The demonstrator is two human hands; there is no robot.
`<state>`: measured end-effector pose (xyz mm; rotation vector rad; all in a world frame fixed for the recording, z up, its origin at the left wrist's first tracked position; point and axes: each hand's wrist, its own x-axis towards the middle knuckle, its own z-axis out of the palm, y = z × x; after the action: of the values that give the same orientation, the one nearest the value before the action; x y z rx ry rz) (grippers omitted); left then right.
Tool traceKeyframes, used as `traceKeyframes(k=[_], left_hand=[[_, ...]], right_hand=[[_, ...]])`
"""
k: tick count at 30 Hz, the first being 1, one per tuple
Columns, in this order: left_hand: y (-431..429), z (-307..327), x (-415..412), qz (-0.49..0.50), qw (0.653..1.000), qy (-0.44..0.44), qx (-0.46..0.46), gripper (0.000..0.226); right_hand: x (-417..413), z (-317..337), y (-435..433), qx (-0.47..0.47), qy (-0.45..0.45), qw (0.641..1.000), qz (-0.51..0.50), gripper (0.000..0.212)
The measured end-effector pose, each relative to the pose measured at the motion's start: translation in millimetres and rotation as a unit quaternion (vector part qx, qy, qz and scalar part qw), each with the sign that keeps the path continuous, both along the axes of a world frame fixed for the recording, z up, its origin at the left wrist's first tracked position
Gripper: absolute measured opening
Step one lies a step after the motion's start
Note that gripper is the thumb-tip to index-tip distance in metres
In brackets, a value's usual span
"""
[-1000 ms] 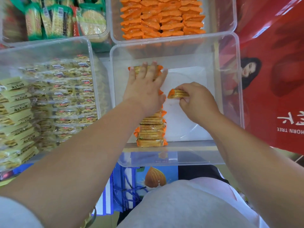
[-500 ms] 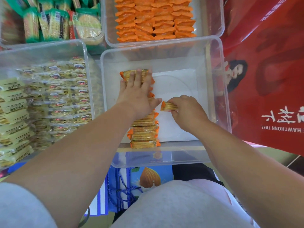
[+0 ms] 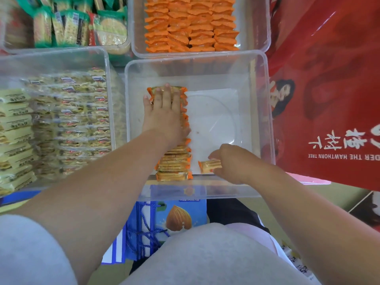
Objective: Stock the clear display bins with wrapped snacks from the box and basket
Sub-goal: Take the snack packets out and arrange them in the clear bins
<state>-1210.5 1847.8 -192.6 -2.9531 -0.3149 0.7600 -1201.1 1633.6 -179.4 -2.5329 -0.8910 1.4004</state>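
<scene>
A clear display bin (image 3: 265,112) stands in front of me, mostly bare inside. Along its left side runs a row of orange-edged wrapped cracker packs (image 3: 173,164) standing on edge. My left hand (image 3: 164,114) lies flat on top of that row with fingers straight, pressing it. My right hand (image 3: 230,163) is at the bin's near edge and pinches a single orange-edged pack (image 3: 207,166) just right of the row's near end. Its fingertips are partly hidden behind the pack.
A bin of yellow wrapped snacks (image 3: 61,120) stands to the left. Behind are a bin of orange packs (image 3: 191,23) and a bin of green packs (image 3: 67,25). A red bag (image 3: 333,89) rises on the right. A blue almond bag (image 3: 176,217) sits below.
My right hand has drawn the single pack back from the middle of the bin to its near edge. My left hand stays flat on the row.
</scene>
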Motion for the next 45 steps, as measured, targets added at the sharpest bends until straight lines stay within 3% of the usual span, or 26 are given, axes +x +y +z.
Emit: traceKeyframes(k=[3,6,9,13,17,22,25,28,32,36,40,45], left_hand=[[-16,15,-23,-0.072,0.996,-0.031,-0.045,0.097],[-32,22,-53,-0.132,0.987,0.039,-0.085,0.081],[-37,18,-74,-0.135,0.980,0.133,-0.059,0.067],[-32,13,-74,-0.120,0.980,0.157,-0.021,0.059],[-27,12,-75,-0.133,0.978,0.161,0.010,0.062],[-18,35,-85,-0.115,0.980,0.160,-0.037,0.067],[-18,62,-98,-0.066,0.989,0.092,-0.097,0.066],[-13,94,-129,-0.021,0.986,-0.048,-0.158,0.059],[5,120,-194,0.034,0.949,-0.263,-0.172,0.051],[46,119,-266,0.122,0.922,-0.323,-0.176,0.052],[97,111,-330,0.186,0.916,-0.302,-0.188,0.056],[170,102,-384,0.253,0.946,-0.124,-0.162,0.055]], right_hand=[[-7,3,-1,-0.008,0.067,0.997,0.025,0.036],[-8,4,-1,0.005,0.092,0.995,0.024,0.037],[-6,2,1,0.016,0.103,0.994,0.019,0.039],[-10,-3,5,0.028,0.117,0.993,0.011,0.041],[-15,-7,9,0.011,0.091,0.994,0.054,0.051],[-14,-8,11,-0.004,0.116,0.992,0.057,0.055],[-12,-5,8,-0.008,0.081,0.995,0.063,0.054],[-15,7,9,-0.003,0.020,0.999,0.045,0.054],[-39,35,29,0.077,-0.070,0.995,-0.007,0.044],[-80,59,67,0.137,-0.123,0.983,-0.024,0.038],[-131,75,101,0.226,-0.172,0.953,-0.103,0.029],[-209,87,148,0.324,-0.199,0.917,-0.121,0.018]])
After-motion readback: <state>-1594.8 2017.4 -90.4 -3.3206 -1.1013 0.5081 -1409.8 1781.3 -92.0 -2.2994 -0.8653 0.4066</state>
